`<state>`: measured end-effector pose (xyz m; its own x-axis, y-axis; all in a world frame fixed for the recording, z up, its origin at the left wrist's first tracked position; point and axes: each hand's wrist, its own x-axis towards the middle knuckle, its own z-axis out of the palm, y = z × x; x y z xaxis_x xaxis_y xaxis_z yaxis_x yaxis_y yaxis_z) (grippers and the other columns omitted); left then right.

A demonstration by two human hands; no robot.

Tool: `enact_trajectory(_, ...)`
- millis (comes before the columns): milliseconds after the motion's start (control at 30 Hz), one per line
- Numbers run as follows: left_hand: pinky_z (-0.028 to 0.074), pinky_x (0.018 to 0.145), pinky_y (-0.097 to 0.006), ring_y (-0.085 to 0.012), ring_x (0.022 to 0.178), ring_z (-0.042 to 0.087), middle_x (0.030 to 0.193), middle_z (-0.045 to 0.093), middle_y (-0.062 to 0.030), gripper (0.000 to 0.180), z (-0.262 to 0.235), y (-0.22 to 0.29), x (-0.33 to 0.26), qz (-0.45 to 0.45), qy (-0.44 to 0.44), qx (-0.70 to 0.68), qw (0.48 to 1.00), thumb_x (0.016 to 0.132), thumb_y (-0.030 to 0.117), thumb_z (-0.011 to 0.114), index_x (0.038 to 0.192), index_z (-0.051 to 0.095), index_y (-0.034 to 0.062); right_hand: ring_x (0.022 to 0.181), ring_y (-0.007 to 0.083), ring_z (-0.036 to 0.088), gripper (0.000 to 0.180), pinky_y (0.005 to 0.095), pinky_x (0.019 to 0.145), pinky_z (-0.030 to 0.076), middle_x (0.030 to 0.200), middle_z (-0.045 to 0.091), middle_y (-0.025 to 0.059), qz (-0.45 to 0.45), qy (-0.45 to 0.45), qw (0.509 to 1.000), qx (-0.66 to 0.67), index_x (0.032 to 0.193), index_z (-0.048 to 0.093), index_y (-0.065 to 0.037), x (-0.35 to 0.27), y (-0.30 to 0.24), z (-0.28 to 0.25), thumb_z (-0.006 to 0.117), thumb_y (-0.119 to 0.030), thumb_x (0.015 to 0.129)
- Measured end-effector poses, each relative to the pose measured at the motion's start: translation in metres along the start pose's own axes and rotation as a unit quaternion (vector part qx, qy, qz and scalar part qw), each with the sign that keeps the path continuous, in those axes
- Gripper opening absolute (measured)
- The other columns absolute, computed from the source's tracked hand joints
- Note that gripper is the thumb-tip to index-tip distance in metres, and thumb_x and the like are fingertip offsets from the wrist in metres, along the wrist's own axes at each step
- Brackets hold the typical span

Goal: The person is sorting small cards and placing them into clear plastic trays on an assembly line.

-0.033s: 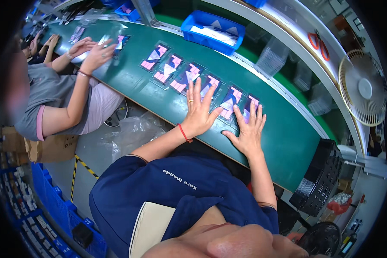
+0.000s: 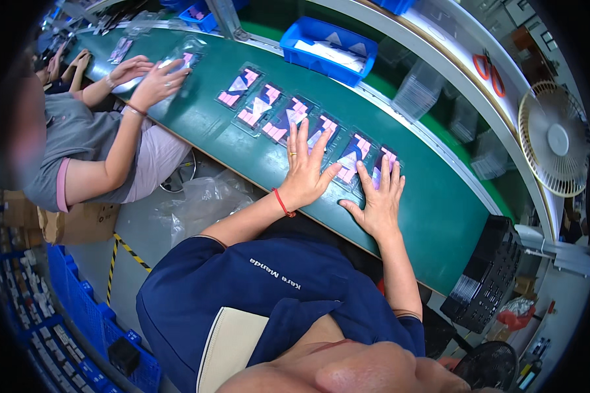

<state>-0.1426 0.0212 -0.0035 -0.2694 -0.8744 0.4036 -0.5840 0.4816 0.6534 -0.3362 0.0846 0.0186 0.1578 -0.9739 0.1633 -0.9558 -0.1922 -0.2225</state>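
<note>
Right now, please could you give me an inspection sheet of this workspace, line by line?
Surface: green conveyor belt, curved by the lens.
Job's things: row of clear trays with pink and white pieces.
Clutter: blue bin; black tray stack.
Grippers: left hand and right hand lie flat, fingers spread, on the trays.
Cables: nothing seen.
Surroundings: co-worker's hands on another tray; white fan.

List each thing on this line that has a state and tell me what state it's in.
Left hand: flat, fingers spread, pressing clear packs on the belt.
Right hand: flat, fingers spread on the end pack.
Clear packs: lying flat in a row, closed.
Blue bin: open, holding white sheets.
Fan: spinning or not, cannot tell.
</note>
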Motion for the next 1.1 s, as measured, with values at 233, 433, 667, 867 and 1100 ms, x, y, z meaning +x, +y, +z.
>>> enact_trajectory(233,0.015,0.109,-0.056,-0.0487,0.137,0.01,0.147,0.018,-0.0279,0.057,-0.017,-0.013,0.002,-0.005,0.095,0.025,0.995,0.089,0.031,0.06,0.136,0.043,0.0041,0.136,0.047,0.02,0.077,0.0679,0.103,0.02,0.145,0.029,0.0241,0.007,0.005,1.0,0.024,0.14,0.041,-0.02,0.027,-0.022,0.017,0.07,-0.05,0.075)
enact_trajectory(433,0.016,0.108,-0.057,-0.0489,0.136,0.013,0.145,0.022,-0.0276,0.052,-0.03,-0.025,-0.003,0.001,0.112,0.033,0.993,0.088,0.028,0.062,0.132,0.047,0.0027,0.135,0.0477,0.022,0.074,0.0693,0.102,0.02,0.144,0.03,0.0239,0.002,0.017,0.999,0.034,0.14,0.041,-0.017,0.059,-0.05,0.036,0.068,-0.047,0.078)
enact_trajectory(667,0.016,0.11,-0.054,-0.0452,0.137,0.018,0.144,0.032,-0.0232,0.048,-0.029,-0.029,-0.002,0.013,0.133,0.041,0.99,0.089,0.021,0.059,0.13,0.047,0.0018,0.135,0.0476,0.023,0.069,0.0706,0.101,0.019,0.144,0.032,0.0246,-0.039,0.021,0.998,0.043,0.14,0.041,-0.015,0.109,-0.08,0.058,0.061,-0.048,0.082)
enact_trajectory(867,0.014,0.111,-0.053,-0.0452,0.138,0.019,0.144,0.034,-0.0216,0.049,-0.033,-0.03,-0.002,0.001,0.111,0.038,0.993,0.09,0.022,0.056,0.132,0.044,0.0,0.135,0.0467,0.023,0.074,0.0684,0.103,0.02,0.144,0.031,0.0248,-0.06,0.028,0.996,0.057,0.145,0.031,-0.019,0.13,-0.088,0.07,0.063,-0.04,0.081)
enact_trajectory(1100,0.013,0.109,-0.055,-0.0431,0.139,0.019,0.145,0.032,-0.0219,0.055,-0.027,-0.029,0.005,0.019,0.086,0.032,0.996,0.089,0.029,0.058,0.135,0.043,0.0026,0.133,0.0469,0.026,0.079,0.0635,0.105,0.021,0.143,0.031,0.0265,-0.033,0.076,0.991,0.107,0.144,0.034,-0.015,0.087,-0.06,0.032,0.07,-0.038,0.077)
